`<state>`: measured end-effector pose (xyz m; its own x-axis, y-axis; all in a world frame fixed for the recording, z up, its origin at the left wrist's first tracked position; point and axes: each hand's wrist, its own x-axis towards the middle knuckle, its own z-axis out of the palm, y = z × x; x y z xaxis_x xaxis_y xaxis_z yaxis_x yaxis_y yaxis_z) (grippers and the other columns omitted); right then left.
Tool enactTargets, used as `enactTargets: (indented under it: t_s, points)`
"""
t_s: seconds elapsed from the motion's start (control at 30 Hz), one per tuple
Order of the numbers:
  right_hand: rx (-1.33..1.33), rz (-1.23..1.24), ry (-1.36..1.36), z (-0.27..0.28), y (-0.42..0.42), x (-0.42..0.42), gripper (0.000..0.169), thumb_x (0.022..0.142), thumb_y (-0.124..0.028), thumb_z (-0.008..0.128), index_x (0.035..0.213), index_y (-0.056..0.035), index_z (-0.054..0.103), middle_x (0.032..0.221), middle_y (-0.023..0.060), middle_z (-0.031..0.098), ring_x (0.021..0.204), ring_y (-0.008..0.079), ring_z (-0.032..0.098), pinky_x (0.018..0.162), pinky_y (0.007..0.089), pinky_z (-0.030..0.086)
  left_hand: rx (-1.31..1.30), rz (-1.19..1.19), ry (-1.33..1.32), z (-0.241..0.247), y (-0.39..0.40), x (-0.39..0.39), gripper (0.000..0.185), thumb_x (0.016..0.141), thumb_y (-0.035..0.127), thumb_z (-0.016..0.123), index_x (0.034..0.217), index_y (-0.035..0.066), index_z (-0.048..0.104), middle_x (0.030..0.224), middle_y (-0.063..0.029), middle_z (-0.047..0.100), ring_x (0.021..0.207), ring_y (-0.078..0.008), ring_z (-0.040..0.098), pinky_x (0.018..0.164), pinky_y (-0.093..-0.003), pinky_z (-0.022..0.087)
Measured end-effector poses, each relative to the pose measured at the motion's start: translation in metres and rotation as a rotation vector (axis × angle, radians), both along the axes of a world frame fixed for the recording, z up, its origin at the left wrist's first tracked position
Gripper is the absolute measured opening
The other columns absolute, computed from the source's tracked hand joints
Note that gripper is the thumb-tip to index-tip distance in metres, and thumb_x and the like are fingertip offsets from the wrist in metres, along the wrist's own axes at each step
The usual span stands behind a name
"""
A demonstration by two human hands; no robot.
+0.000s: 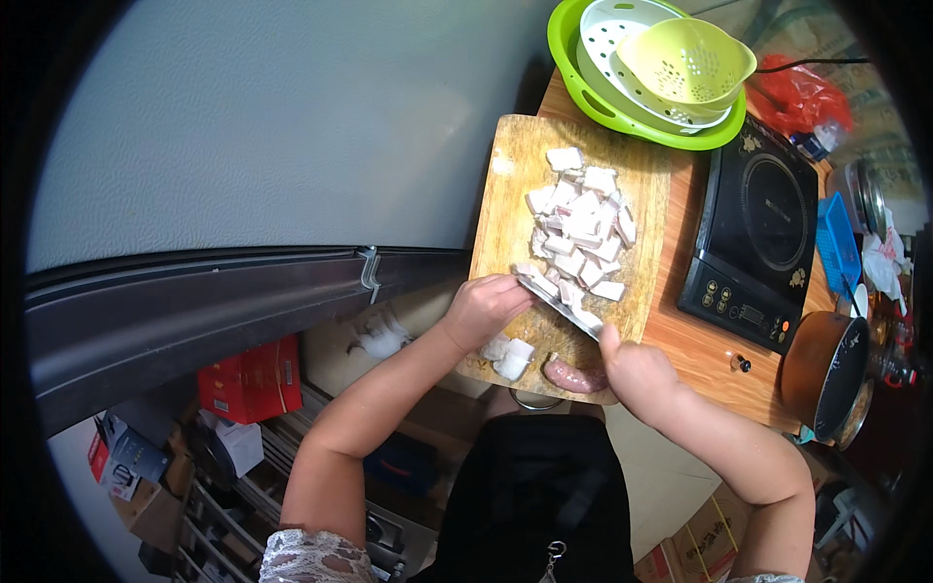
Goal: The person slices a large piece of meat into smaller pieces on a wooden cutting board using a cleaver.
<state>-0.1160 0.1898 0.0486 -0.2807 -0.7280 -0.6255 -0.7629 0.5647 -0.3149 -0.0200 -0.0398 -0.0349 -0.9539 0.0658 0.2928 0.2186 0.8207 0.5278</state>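
Note:
A wooden cutting board (506, 211) lies on the counter, bearing a heap of cut, whitish pieces of fatty meat (583, 211). My right hand (641, 368) is closed around the handle end of a knife (561, 310), whose blade slants across the board along the heap's near edge. At the other end of the blade, my left hand (490, 310) has its fingertips against the metal or the pieces beside it; which one is hidden. Nearer the board's front edge lie a few white pieces (514, 358) and, apart from them, a pinkish length of meat like a sausage (572, 375).
Nested green and white colanders (576, 80) stand beyond the board. To the right are a black induction cooktop (773, 211), a blue plastic basket (838, 233) and a brown pan (809, 364). A large grey appliance panel (277, 131) rises at the left.

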Motion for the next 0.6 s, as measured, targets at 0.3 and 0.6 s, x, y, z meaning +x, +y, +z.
enactTargets:
  t_s: [0.3, 0.6]
  points:
    - [-0.251, -0.001, 0.259, -0.003, -0.012, -0.009, 0.016, 0.082, -0.009, 0.055, 0.091, -0.0024, 0.044, 0.060, 0.0102, 0.061, 0.054, 0.0245, 0.064, 0.048, 0.0342, 0.051, 0.121, -0.116, 0.074, -0.002, 0.008, -0.007, 0.009, 0.074, 0.013, 0.071, 0.081, 0.010, 0.066, 0.077, -0.0028, 0.061, 0.069, -0.0192, 0.061, 0.062, -0.0299, 0.053]
    - [-0.332, -0.048, 0.201, 0.032, 0.000, -0.029, 0.028, 0.076, -0.005, 0.056, 0.103, -0.0042, 0.050, 0.066, 0.0114, 0.058, 0.060, 0.0267, 0.062, 0.050, 0.0372, 0.049, 0.250, 0.138, 0.008, 0.012, -0.010, -0.019, 0.014, 0.076, 0.010, 0.071, 0.089, 0.005, 0.070, 0.080, -0.0067, 0.064, 0.075, -0.0230, 0.064, 0.067, -0.0296, 0.054]
